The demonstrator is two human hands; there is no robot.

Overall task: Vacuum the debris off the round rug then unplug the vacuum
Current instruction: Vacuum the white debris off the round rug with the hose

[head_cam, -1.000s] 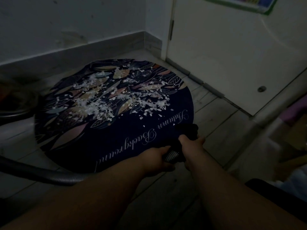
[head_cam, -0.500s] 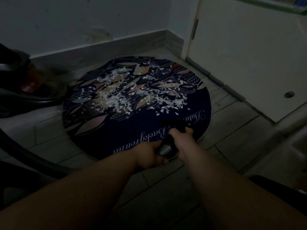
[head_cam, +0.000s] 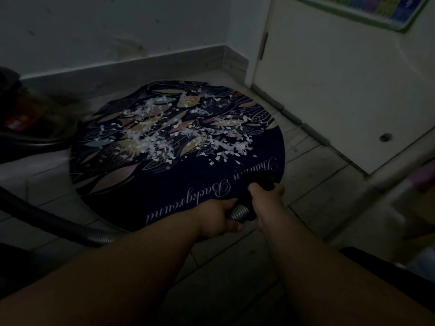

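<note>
Dim tiled floor [head_cam: 317,184]. Debris [head_cam: 179,135] lies ahead-left of nozzle [head_cam: 260,180] on round rug [head_cam: 188,184]. Right hand [head_cam: 266,201] grips nozzle, left hand [head_cam: 215,220] grips hose [head_cam: 239,211].

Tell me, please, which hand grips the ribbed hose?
The left hand holds the ribbed hose; the right hand grips the black nozzle ahead of it, over the round rug.

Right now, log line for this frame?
step: vacuum rug | left hand grips hose | right hand grips nozzle at rug edge | debris uncleared

Debris [head_cam: 174,137] lies on the rug [head_cam: 164,191] toward twelve o'clock; vacuum [head_cam: 28,132] at its nine, door [head_cam: 329,90] at two, hose [head_cam: 239,211] at five.
</note>
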